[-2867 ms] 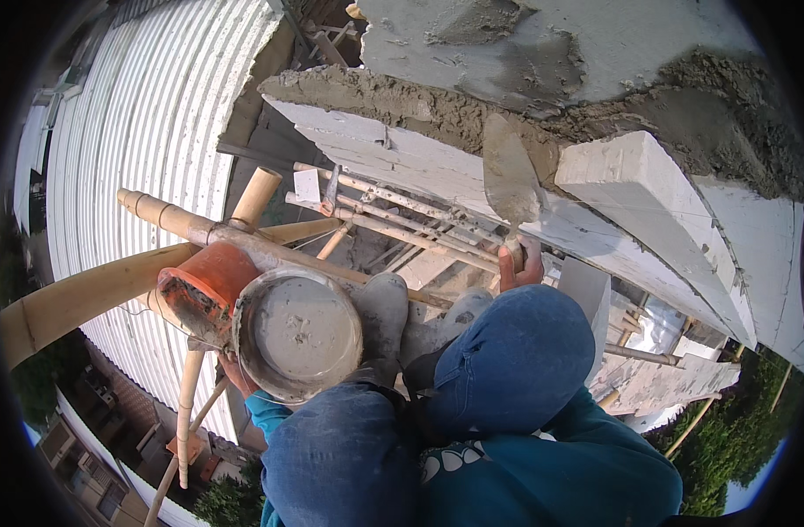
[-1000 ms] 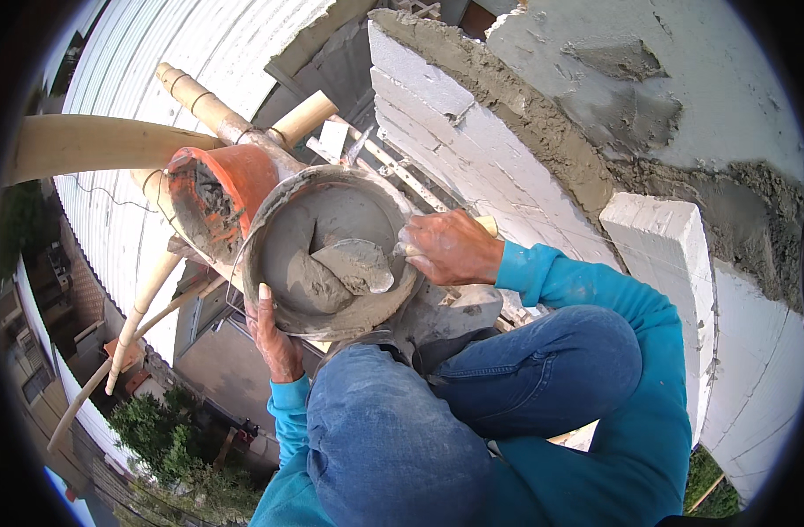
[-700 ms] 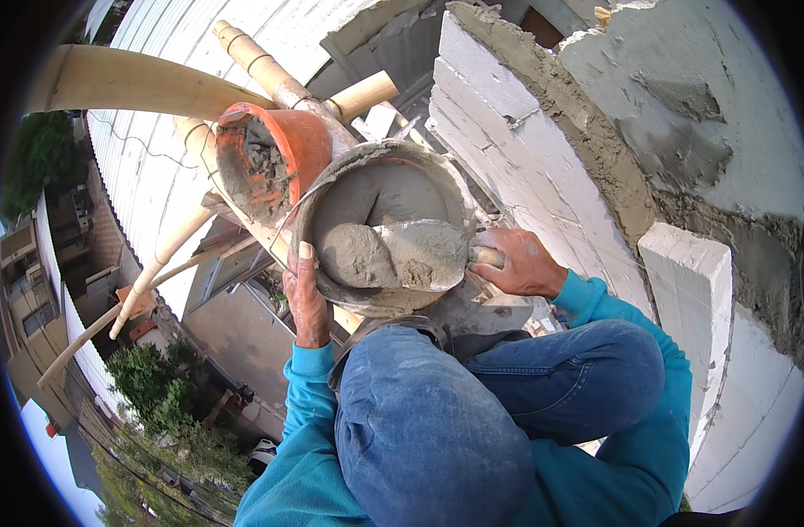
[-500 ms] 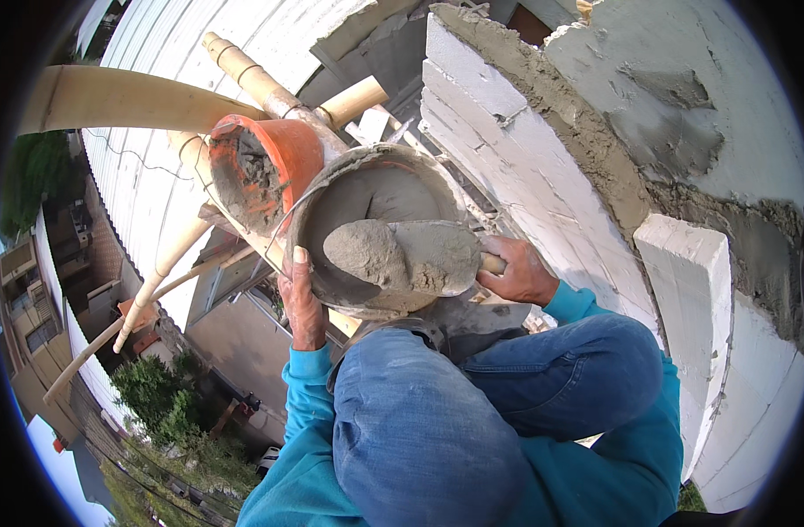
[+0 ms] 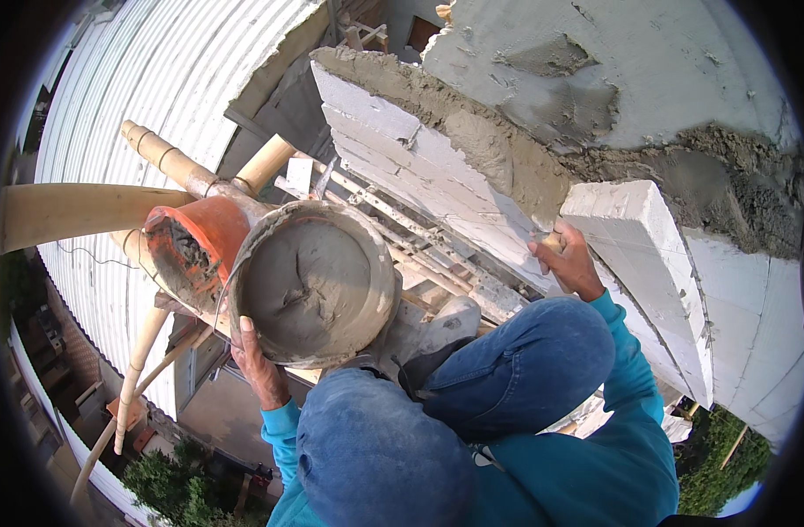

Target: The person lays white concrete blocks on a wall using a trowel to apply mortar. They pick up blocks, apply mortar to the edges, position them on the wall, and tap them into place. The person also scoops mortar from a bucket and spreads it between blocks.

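Note:
My left hand grips the near left side of a mortar bucket, thumb up at the rim and the other fingers mostly hidden. Smooth grey wet mortar fills much of the bucket, with a dent in its middle. At the white block wall, my right hand is closed around the handle of a trowel. Most of the trowel's blade cannot be made out. A bed of mortar runs along the wall's top, ending by an upright white block beside my right hand.
An orange bucket crusted with mortar leans beside the mortar bucket. Bamboo poles form a scaffold around both. Below lie a corrugated roof and trees, a long drop down. My bent knees are close to the wall.
My right hand has carried the trowel from over the mortar bucket rightward to the wall top. The heaped mortar no longer shows on its blade. My left hand stays at the bucket; the view has shifted right.

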`<state>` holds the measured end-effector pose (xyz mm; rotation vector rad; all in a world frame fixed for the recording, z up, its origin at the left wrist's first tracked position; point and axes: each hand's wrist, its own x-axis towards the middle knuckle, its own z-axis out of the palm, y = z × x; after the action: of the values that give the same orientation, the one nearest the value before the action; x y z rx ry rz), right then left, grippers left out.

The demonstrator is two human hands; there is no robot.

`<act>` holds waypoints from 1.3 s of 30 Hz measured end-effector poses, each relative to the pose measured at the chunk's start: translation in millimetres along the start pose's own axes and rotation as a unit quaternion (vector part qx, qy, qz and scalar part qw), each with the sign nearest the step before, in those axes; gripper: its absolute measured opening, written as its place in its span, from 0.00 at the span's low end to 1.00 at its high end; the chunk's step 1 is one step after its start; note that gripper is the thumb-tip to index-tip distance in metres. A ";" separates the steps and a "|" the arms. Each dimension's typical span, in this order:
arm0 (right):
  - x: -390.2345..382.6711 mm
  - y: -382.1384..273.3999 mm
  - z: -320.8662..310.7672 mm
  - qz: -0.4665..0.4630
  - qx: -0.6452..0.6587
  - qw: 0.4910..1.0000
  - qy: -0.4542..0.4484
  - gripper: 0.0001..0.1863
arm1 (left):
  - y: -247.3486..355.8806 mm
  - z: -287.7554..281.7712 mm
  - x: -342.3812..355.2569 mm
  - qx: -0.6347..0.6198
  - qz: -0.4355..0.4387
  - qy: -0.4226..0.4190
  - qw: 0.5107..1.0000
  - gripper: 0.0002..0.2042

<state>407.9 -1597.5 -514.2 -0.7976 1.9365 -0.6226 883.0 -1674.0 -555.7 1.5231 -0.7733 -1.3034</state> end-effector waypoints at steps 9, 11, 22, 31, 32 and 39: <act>17.6 -81.4 -75.8 -0.024 0.039 0.999 0.015 0.20 | 11.6 10.4 0.0 0.031 -0.021 -0.004 0.999 0.30; 4.9 -88.8 -75.8 -0.034 0.012 0.998 0.043 0.20 | 12.6 12.5 0.3 0.021 -0.024 0.002 1.000 0.30; -38.0 -146.1 -95.2 -0.176 -0.568 0.795 0.119 0.26 | 21.9 19.3 -2.8 0.041 -0.024 0.012 0.999 0.29; -74.4 -182.2 -124.0 -0.083 -0.537 0.820 0.182 0.27 | 16.2 10.9 1.1 0.091 -0.013 0.023 0.996 0.29; -78.6 -177.9 -123.0 -0.102 -0.547 0.807 0.197 0.27 | 14.6 9.4 1.5 0.080 -0.028 0.028 0.996 0.29; 8.1 -122.1 -54.4 -0.191 -0.495 0.839 0.121 0.19 | 14.0 11.4 6.9 0.046 -0.019 -0.008 0.999 0.30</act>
<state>390.4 -1678.9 -409.3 -1.8515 2.3267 0.1492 875.1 -1688.0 -545.0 1.6082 -0.8291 -1.3251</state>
